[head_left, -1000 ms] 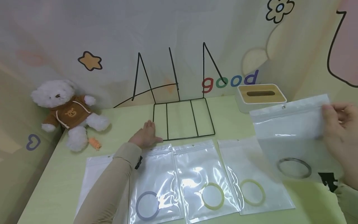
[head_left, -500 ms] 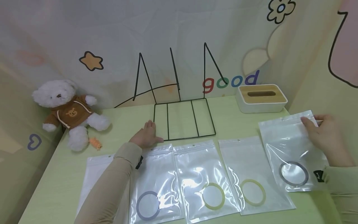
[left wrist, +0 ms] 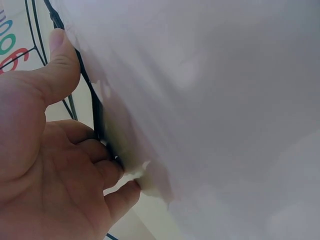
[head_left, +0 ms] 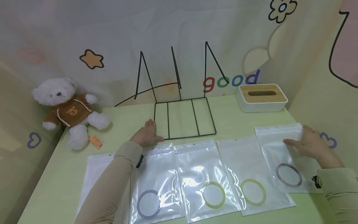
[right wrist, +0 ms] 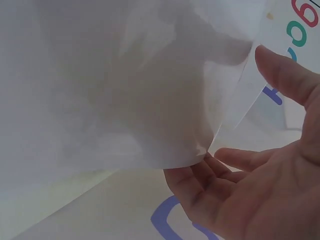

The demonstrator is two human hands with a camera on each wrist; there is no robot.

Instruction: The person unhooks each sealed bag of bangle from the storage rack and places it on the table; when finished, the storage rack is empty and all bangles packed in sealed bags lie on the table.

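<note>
A row of clear-fronted zip bags with hang holes lies across the table, each of the four fully visible ones showing a ring. At the right end my right hand (head_left: 309, 144) rests on the bag with a dark grey ring (head_left: 289, 175), thumb stretched over its top. In the right wrist view my fingertips (right wrist: 185, 175) touch the bag's edge (right wrist: 125, 162). My left hand (head_left: 146, 133) lies at the front left corner of a black wire rack (head_left: 184, 136), fingers stretched along it. Left of the rack's middle is a bag with a lilac ring (head_left: 148, 204); two others hold yellow rings (head_left: 213, 195).
A white bag (head_left: 96, 168) lies partly under my left sleeve. A teddy bear (head_left: 67, 109) sits at the back left, with a small orange item (head_left: 95, 142) before it. A tissue box (head_left: 263, 107) stands at the back right, near the printed curtain (head_left: 181, 25).
My right hand has lowered the bag with the dark grey ring onto the table at the row's right end, and its fingers have loosened. My left hand stays at the rack.
</note>
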